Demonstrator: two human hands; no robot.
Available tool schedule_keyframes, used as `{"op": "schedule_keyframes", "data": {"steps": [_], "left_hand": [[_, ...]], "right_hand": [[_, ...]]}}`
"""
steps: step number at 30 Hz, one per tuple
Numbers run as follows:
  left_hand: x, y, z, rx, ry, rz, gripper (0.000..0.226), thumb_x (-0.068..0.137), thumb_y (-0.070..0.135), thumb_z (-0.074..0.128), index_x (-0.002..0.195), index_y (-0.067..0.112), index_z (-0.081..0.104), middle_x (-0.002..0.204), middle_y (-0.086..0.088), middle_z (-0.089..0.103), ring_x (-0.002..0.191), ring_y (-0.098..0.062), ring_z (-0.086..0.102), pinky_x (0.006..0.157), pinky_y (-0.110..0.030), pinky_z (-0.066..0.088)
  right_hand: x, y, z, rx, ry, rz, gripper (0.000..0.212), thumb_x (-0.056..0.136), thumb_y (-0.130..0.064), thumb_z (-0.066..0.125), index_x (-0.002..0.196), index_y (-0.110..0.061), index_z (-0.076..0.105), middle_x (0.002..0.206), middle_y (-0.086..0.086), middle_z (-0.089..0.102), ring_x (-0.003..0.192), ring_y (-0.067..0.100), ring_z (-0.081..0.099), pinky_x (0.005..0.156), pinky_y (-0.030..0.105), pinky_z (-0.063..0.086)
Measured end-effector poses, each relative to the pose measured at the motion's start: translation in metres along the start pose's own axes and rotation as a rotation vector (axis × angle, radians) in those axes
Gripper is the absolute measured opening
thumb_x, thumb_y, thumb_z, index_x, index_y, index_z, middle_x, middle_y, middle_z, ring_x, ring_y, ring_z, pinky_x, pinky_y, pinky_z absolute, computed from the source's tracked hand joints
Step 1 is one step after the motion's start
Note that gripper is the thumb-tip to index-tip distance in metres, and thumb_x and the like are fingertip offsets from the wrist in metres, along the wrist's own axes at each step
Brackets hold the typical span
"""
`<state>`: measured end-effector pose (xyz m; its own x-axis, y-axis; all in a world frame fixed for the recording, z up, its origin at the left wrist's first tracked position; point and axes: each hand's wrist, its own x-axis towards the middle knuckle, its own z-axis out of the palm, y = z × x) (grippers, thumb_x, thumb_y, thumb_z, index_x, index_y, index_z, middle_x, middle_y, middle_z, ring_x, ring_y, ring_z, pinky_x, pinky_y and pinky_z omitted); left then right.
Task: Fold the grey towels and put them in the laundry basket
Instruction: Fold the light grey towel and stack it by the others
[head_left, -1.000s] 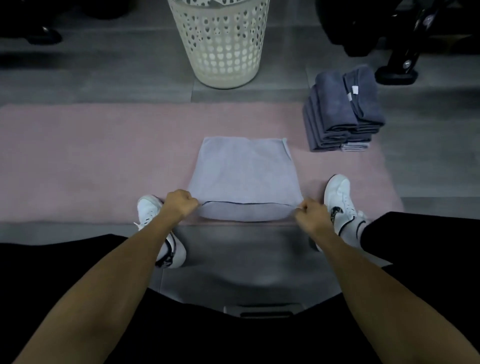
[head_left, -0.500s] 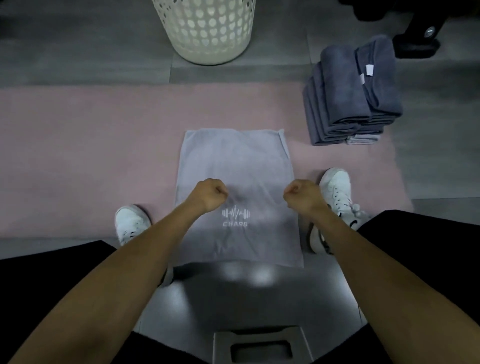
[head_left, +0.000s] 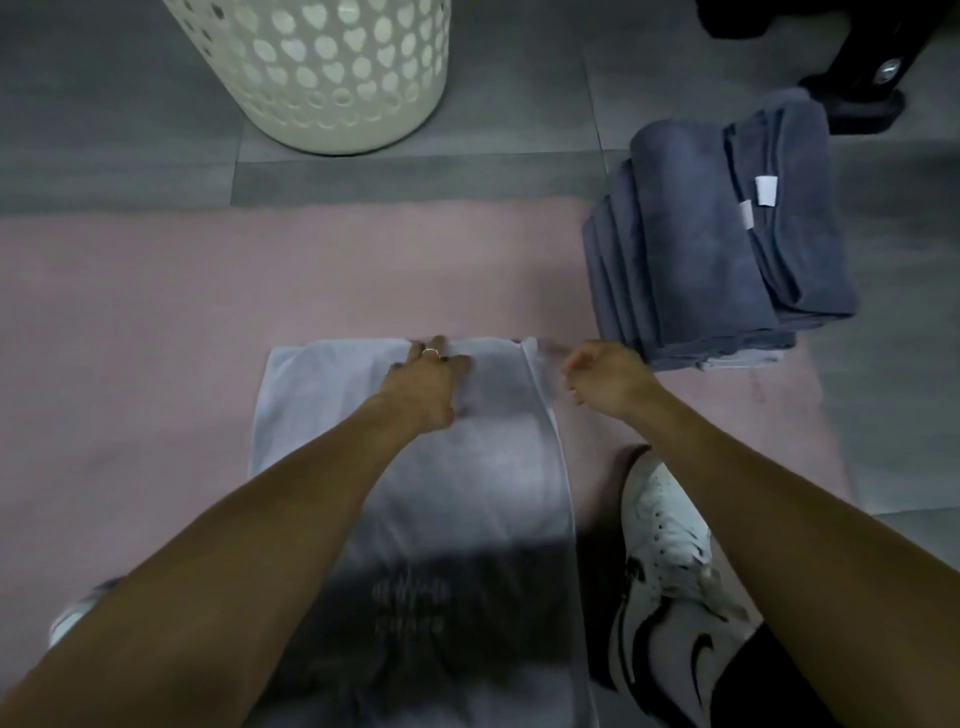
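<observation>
A light grey towel (head_left: 415, 493) lies flat and lengthwise on a pink mat (head_left: 156, 322), folded over so that its far edge forms a neat straight line. A faint printed logo shows on its near part, but it is in shadow and blurred, so the letters cannot be read. The left hand (head_left: 423, 382) rests on the towel near the far edge with fingers stretched out and pressing the cloth; a ring is on 1 finger. The right hand (head_left: 605, 376) is at the far right corner of the towel with fingers loosely curled; whether it pinches the corner I cannot tell, because the corner there is blurred. The near end of the towel is cut off by the bottom of the picture and partly covered by both forearms. To the right, partly on the mat, stands a stack of dark grey towels (head_left: 711, 234) with 2 small white labels. A white laundry basket (head_left: 332, 67) with holes stands on the grey floor beyond the mat, its top cut off. A white shoe (head_left: 670, 571) with black marks is just beside the towel's right edge.
</observation>
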<state>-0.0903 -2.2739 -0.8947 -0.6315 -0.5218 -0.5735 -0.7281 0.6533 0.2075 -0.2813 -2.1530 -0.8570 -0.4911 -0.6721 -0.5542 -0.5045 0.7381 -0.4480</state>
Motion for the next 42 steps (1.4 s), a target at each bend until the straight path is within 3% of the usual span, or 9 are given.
{"op": "schedule_keyframes", "data": {"steps": [3,5,10,15,24,28,34,38,42], "left_hand": [[0.016,-0.001,0.015,0.071,-0.058,-0.012,0.088,0.085,0.032,0.067,0.152,0.034,0.010,0.159,-0.008,-0.012,0.147,-0.036,-0.004,0.114,-0.057,0.023],[0.022,-0.003,0.023,0.056,-0.076,-0.026,0.091,0.088,0.028,0.066,0.153,0.035,0.002,0.159,-0.008,-0.019,0.147,-0.037,-0.012,0.115,-0.059,0.017],[0.025,-0.008,0.024,0.086,-0.062,-0.010,0.094,0.088,0.028,0.066,0.153,0.035,-0.001,0.159,-0.008,-0.021,0.147,-0.037,-0.012,0.116,-0.057,0.020],[0.027,-0.011,0.025,0.094,-0.087,-0.022,0.097,0.088,0.032,0.066,0.152,0.039,-0.007,0.158,-0.005,-0.025,0.147,-0.034,-0.015,0.118,-0.053,0.018],[0.026,-0.011,0.020,0.093,-0.108,-0.024,0.101,0.085,0.033,0.070,0.152,0.040,-0.006,0.158,-0.004,-0.026,0.147,-0.031,-0.017,0.117,-0.052,0.020],[0.025,-0.011,0.021,0.084,-0.105,-0.027,0.102,0.085,0.033,0.071,0.152,0.040,-0.006,0.158,-0.002,-0.026,0.147,-0.030,-0.018,0.117,-0.052,0.021],[0.026,-0.013,0.021,0.078,-0.103,-0.018,0.102,0.085,0.035,0.071,0.152,0.040,-0.007,0.158,-0.001,-0.026,0.146,-0.029,-0.019,0.118,-0.051,0.021],[0.026,-0.014,0.022,0.069,-0.088,-0.015,0.103,0.084,0.036,0.072,0.152,0.040,-0.004,0.158,-0.001,-0.025,0.146,-0.027,-0.019,0.117,-0.049,0.024],[0.027,-0.014,0.023,0.057,-0.082,-0.016,0.102,0.084,0.035,0.072,0.152,0.040,-0.003,0.158,0.000,-0.025,0.146,-0.027,-0.019,0.117,-0.048,0.024]], "right_hand": [[0.014,-0.013,-0.008,-0.347,-0.169,-0.174,0.027,0.096,-0.012,0.046,0.117,-0.003,0.062,0.118,0.012,0.063,0.108,0.029,0.059,0.094,0.037,0.048],[0.025,-0.018,-0.014,-0.460,-0.238,-0.256,0.031,0.096,-0.012,0.046,0.125,-0.006,0.055,0.123,0.011,0.058,0.109,0.028,0.056,0.093,0.036,0.047],[0.062,-0.014,-0.007,-0.392,-0.294,-0.408,0.056,0.094,-0.010,0.051,0.148,-0.014,0.035,0.143,0.009,0.041,0.128,0.025,0.043,0.107,0.034,0.037],[0.081,-0.012,0.016,-0.295,-0.265,-0.516,0.026,0.093,-0.007,0.050,0.112,-0.015,0.065,0.116,0.002,0.058,0.104,0.020,0.055,0.092,0.036,0.048],[0.089,-0.012,0.018,-0.235,-0.086,-0.430,0.008,0.090,-0.014,0.060,0.097,-0.011,0.063,0.099,0.003,0.059,0.089,0.021,0.057,0.077,0.033,0.051],[0.088,-0.009,0.016,-0.176,-0.027,-0.314,0.011,0.087,-0.020,0.067,0.090,-0.013,0.059,0.090,0.004,0.063,0.081,0.020,0.059,0.072,0.032,0.052],[0.084,0.000,0.003,0.129,-0.147,-0.240,0.016,0.078,-0.011,0.075,0.080,-0.017,0.060,0.074,-0.005,0.061,0.066,0.009,0.056,0.053,0.016,0.044],[0.087,0.004,0.006,0.173,0.085,-0.180,0.026,0.077,0.004,0.064,0.066,-0.018,0.056,0.062,-0.005,0.057,0.056,0.009,0.052,0.051,0.021,0.045],[0.086,0.007,0.012,0.240,0.124,-0.151,0.029,0.080,0.008,0.060,0.066,-0.018,0.057,0.068,0.003,0.064,0.064,0.018,0.061,0.059,0.026,0.053]]}}
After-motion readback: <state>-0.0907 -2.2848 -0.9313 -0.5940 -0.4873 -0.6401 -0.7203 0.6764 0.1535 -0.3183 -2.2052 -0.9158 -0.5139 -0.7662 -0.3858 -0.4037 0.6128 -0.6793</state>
